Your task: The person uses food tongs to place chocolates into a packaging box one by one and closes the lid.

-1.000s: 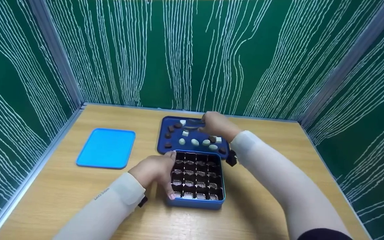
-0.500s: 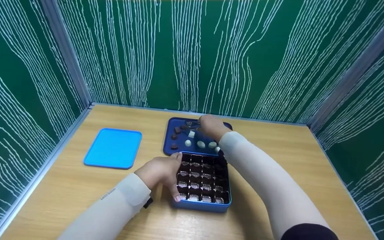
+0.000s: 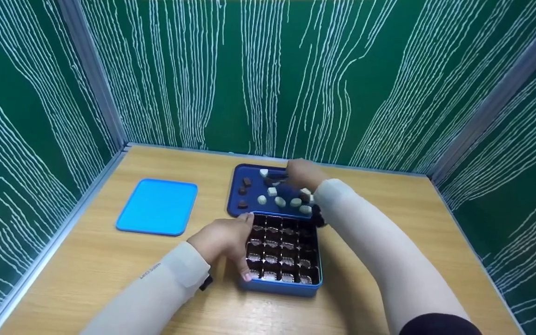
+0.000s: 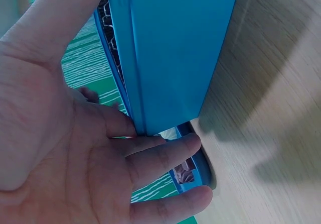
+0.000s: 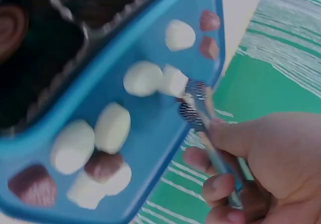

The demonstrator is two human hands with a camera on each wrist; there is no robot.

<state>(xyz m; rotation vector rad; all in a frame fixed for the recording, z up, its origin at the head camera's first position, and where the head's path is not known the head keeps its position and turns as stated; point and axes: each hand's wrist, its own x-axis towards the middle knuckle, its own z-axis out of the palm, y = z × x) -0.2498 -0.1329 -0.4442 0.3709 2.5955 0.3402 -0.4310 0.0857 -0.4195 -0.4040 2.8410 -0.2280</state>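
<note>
My left hand (image 3: 224,239) grips the left side of a blue square box (image 3: 281,289), thumb at its front corner and fingertips at the back one. Inside the box is a dark divided insert (image 3: 279,249); the right wrist view shows a round brown chocolate (image 5: 11,30) in one compartment. Small metal tongs (image 5: 213,156) with ridged ends are held in my right hand (image 3: 305,173), over the dark blue tray (image 3: 235,172) behind the box. A dark chocolate (image 3: 269,182) shows at the tongs' tips, partly hidden by them. White chocolates (image 3: 280,201) lie nearby on the tray.
A bright blue lid (image 3: 157,206) lies flat on the wooden table (image 3: 86,279) at the left. More brown chocolates (image 3: 242,190) sit along the tray's left edge. Green panels (image 3: 263,93) with white wavy lines wall the table at back and sides.
The right hand has reached left over the tray, then come back right with the tongs. A dark chocolate has left its place near the back left and shows at the tongs' tips. Left hand stays put.
</note>
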